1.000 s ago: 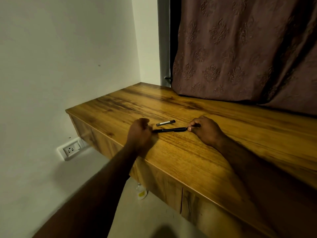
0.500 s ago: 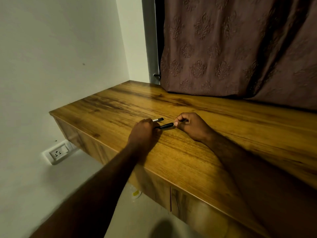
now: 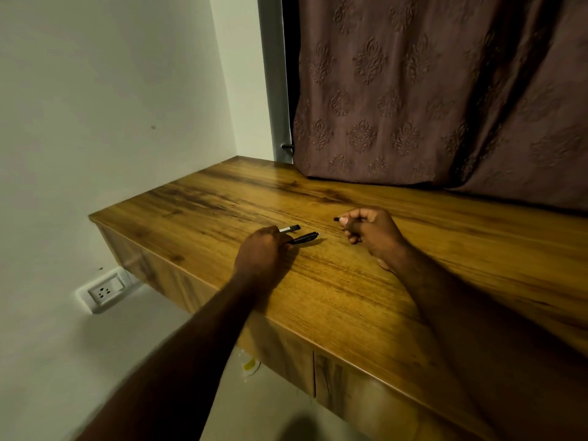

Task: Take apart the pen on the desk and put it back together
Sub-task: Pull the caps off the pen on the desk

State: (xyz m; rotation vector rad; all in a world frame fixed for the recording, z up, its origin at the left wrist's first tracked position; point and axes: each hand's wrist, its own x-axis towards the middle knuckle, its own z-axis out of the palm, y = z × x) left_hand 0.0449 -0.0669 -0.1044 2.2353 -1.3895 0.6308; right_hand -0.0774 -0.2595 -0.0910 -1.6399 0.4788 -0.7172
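The left hand [image 3: 259, 249] is curled shut around one end of the pen barrel [image 3: 304, 238], whose free end pokes out past the fingers toward the right hand. Just beyond those fingers a second, pale-banded pen piece [image 3: 289, 229] lies on the desk [image 3: 334, 291]. The right hand [image 3: 369, 230], well apart, pinches a small dark piece [image 3: 336, 219] at its fingertips. The pen looks already taken apart; putting it back together appears to remain.

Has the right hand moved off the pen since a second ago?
Yes. The right hand has pulled rightward along the desk, away from the pen held by the left hand.
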